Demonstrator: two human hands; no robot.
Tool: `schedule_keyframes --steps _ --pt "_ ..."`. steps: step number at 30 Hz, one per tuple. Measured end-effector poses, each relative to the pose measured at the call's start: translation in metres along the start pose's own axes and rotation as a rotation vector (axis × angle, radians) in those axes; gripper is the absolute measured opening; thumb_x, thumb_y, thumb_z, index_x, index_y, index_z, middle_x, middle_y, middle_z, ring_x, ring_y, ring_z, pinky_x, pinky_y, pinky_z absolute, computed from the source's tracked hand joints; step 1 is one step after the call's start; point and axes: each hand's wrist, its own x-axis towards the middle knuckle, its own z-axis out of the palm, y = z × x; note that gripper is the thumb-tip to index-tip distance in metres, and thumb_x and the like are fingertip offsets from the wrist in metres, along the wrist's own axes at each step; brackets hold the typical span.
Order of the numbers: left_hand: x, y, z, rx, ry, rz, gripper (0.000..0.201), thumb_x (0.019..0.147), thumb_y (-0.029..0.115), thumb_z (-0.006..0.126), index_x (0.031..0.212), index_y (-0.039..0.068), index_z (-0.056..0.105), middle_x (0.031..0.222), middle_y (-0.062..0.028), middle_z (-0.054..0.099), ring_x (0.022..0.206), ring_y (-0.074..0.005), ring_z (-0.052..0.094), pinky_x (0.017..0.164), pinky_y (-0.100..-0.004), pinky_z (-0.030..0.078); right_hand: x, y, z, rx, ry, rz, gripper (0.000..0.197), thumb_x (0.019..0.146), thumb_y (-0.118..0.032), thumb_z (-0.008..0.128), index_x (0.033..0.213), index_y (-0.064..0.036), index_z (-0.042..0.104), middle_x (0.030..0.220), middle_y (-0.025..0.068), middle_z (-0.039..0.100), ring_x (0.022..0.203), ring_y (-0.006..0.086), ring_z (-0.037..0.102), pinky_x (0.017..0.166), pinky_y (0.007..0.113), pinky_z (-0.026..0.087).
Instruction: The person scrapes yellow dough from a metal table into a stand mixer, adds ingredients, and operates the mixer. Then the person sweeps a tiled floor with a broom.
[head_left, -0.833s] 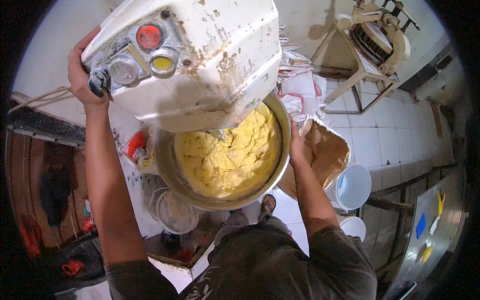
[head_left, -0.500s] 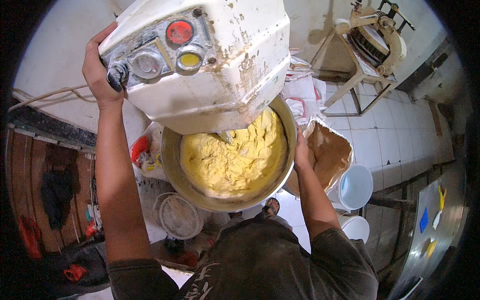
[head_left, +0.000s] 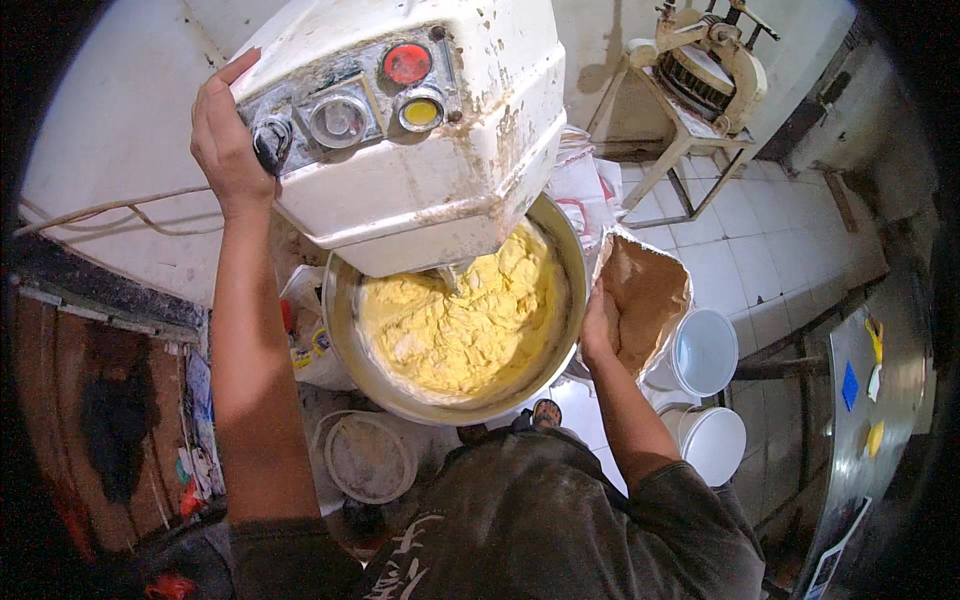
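Note:
A white, chipped mixer housing (head_left: 420, 195) leans over a large metal mixing bowl (head_left: 345, 345). Yellow dough (head_left: 470, 340), lumpy and folded, fills the bowl, and part of a metal mixing tool (head_left: 448, 280) shows at the housing's lower edge. My left hand (head_left: 232, 140) grips the housing's left side, beside a black knob (head_left: 271, 142) on the control panel; some of its fingers are hidden behind the edge. At the bowl's right rim, my right hand (head_left: 600, 322) is closed against the metal, its fingertips partly out of sight.
An open paper sack (head_left: 645, 290) stands right of the bowl, with a white bucket (head_left: 705, 350) and a lidded bucket (head_left: 715, 445) nearby. A round tub (head_left: 370, 455) sits at lower left. Farther right are a metal table (head_left: 860, 440) and a press on a stand (head_left: 705, 75).
The view has shifted slightly, so the housing's panel and my left hand appear farther right. The dough's surface folds look different. Both hands keep their places on the machine and the bowl.

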Motion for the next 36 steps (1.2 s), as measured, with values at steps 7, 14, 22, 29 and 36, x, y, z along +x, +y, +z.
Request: schedule_keyframes --steps 7,14,22,29,36 --pt "0.001 -0.007 0.001 -0.027 0.015 0.01 0.045 0.094 0.026 0.027 0.1 0.001 0.065 0.103 -0.0148 0.062 0.096 -0.0269 0.055 0.091 -0.0347 0.038 -0.058 -0.071 0.016 0.091 -0.478 -0.299 0.067 0.082 -0.006 0.052 0.144 -0.0179 0.028 0.085 0.0156 0.054 0.079 0.0231 0.054 0.076 0.033 0.044" --pt "0.0 -0.002 0.001 -0.09 0.015 -0.077 0.046 0.095 0.028 0.028 0.101 0.001 0.065 0.103 -0.0139 0.062 0.098 -0.0249 0.054 0.091 -0.0333 0.038 -0.078 -0.123 0.103 0.525 -0.8 -0.018 0.081 0.083 -0.004 0.051 0.148 -0.023 0.007 0.068 0.0043 0.051 0.064 0.0135 0.049 0.065 0.028 0.043" --pt "0.0 -0.007 0.0 -0.171 -0.014 -0.078 0.039 0.092 0.024 0.035 0.105 0.0 0.063 0.104 -0.0121 0.062 0.096 -0.0209 0.056 0.088 -0.031 0.041 -0.069 -0.069 0.161 0.158 -0.68 0.0 0.091 0.078 -0.011 0.057 0.147 -0.0303 0.0 0.087 0.0202 0.064 0.069 0.0303 0.06 0.067 0.037 0.048" --pt "0.001 -0.011 -0.008 0.31 -0.04 0.347 0.034 0.086 0.015 0.044 0.114 -0.001 0.057 0.11 -0.0138 0.06 0.097 -0.0217 0.059 0.086 -0.0313 0.045 -0.048 -0.061 0.163 -0.78 -0.876 -0.261 0.087 0.079 -0.032 0.056 0.147 -0.0149 0.006 0.088 0.0234 0.065 0.075 0.0354 0.064 0.069 0.045 0.052" --pt "0.001 -0.007 0.0 -0.005 0.166 0.174 0.028 0.088 0.013 0.038 0.085 -0.005 0.059 0.087 -0.0206 0.06 0.089 -0.0356 0.056 0.083 -0.0401 0.042 -0.04 -0.111 0.139 -1.283 -0.797 -0.883 0.074 0.086 -0.016 0.046 0.146 -0.0064 0.003 0.081 0.011 0.068 0.066 0.0231 0.065 0.057 0.039 0.05"
